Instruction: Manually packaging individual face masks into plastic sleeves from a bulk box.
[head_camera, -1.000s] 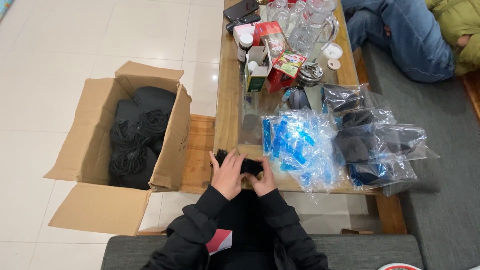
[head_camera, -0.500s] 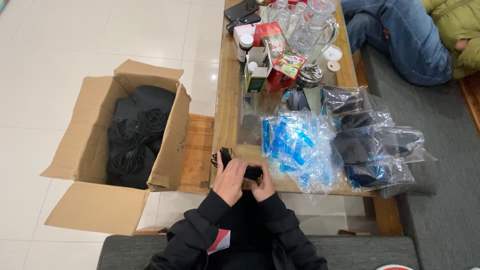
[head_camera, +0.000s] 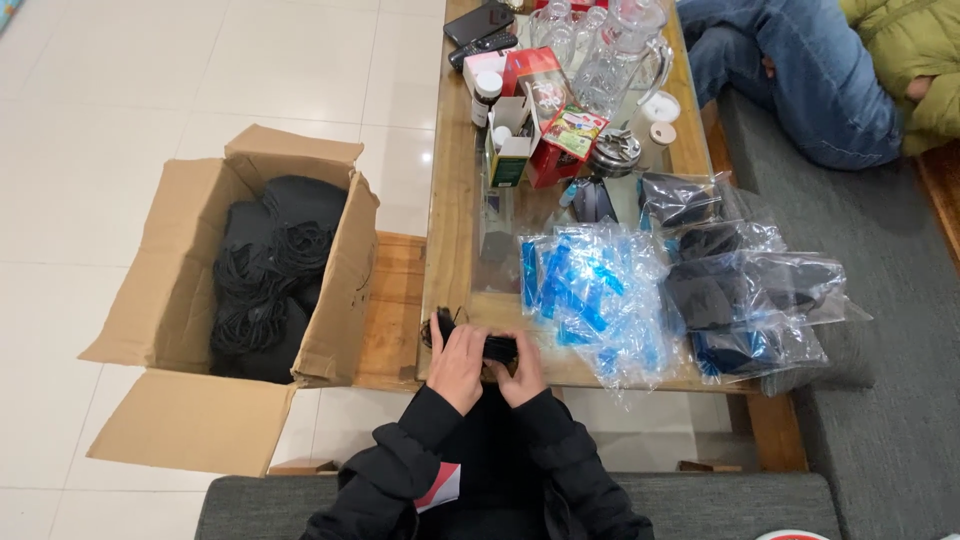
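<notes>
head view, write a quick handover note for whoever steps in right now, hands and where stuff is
Left hand and right hand both grip a black folded item at the near edge of the table.
Open cardboard box on the floor to the left holds a pile of black items.
Done: filled clear bags lie at the table's right.
Left: the box pile; a heap of blue-printed clear bags lies mid-table.

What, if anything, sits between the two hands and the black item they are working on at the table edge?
Nothing visible: the left hand and right hand both already hold the black item directly at the table edge.
</notes>
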